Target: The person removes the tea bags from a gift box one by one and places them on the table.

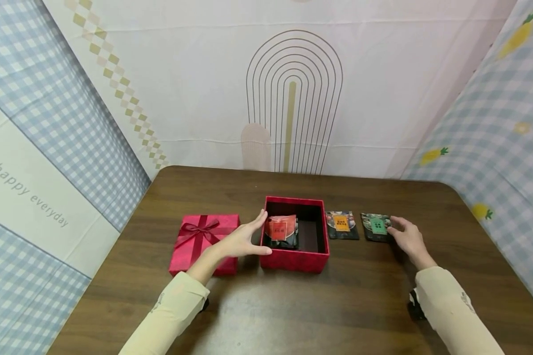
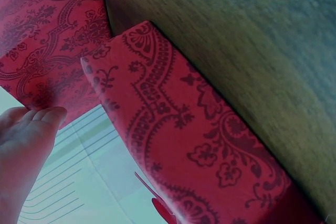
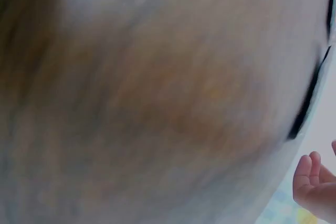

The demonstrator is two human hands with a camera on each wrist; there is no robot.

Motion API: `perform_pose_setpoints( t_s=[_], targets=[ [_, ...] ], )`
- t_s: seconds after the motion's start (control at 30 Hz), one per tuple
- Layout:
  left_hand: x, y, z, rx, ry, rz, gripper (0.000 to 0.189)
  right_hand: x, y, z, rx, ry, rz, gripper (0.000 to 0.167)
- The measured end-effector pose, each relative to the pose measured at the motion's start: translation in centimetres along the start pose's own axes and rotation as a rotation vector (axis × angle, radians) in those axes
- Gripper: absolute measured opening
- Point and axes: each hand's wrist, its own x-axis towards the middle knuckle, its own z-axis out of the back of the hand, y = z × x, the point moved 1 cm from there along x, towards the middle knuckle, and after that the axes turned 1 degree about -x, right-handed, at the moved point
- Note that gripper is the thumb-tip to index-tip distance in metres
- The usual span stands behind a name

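Right hand [image 1: 410, 240], green-labelled packet [image 1: 375, 227] just beside, on its left

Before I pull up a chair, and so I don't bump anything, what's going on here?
A person is handling small packets beside a gift box. Their right hand is at the right edge of the green-labelled packet; whether it grips it isn't clear. The left hand is spread at the left side of the open red box. A red-labelled packet is inside; an orange-labelled packet lies just right of the box. The bow-topped lid sits to the left.
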Motion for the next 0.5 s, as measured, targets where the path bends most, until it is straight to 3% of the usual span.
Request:
perform_pose_setpoints(
  t_s=[0.2, 0.5],
  targets=[
    [0.1, 0.1, -0.1, 0.008, -0.005, -0.003, 0.094, -0.3, 2.3, -0.3, -0.003, -0.062, 0.066, 0.053],
    [0.0, 0.2, -0.1, 0.005, -0.004, 0.004, 0.094, -0.6, 6.0, -1.5, 0.101, -0.045, 0.188, 0.053]
  ],
)
